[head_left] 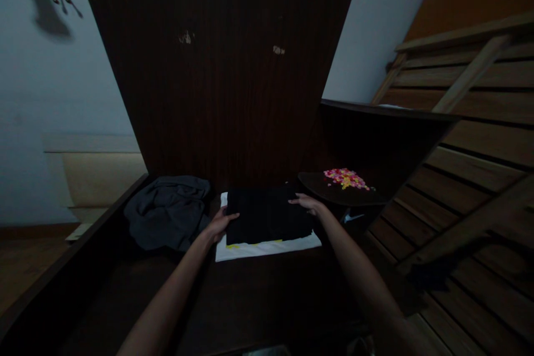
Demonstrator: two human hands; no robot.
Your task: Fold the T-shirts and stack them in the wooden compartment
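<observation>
both hands (217, 226) (307, 203) on black cloth (267, 216)

Both bare forearms (175, 291) reach forward, converging.
The left hand (216, 226) extends its thumb (232, 216) inward, remaining fingers mostly hidden; the right hand (307, 203), slightly nearer the far edge of the surface (267, 295), also points inward.

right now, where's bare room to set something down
Dim but apparently bare: the dark surface between the forearms, nearer than the white cloth, and nearer than the grey bundle. Crowded: the back, with that bundle and the black cloth between left hand and right hand.
</observation>
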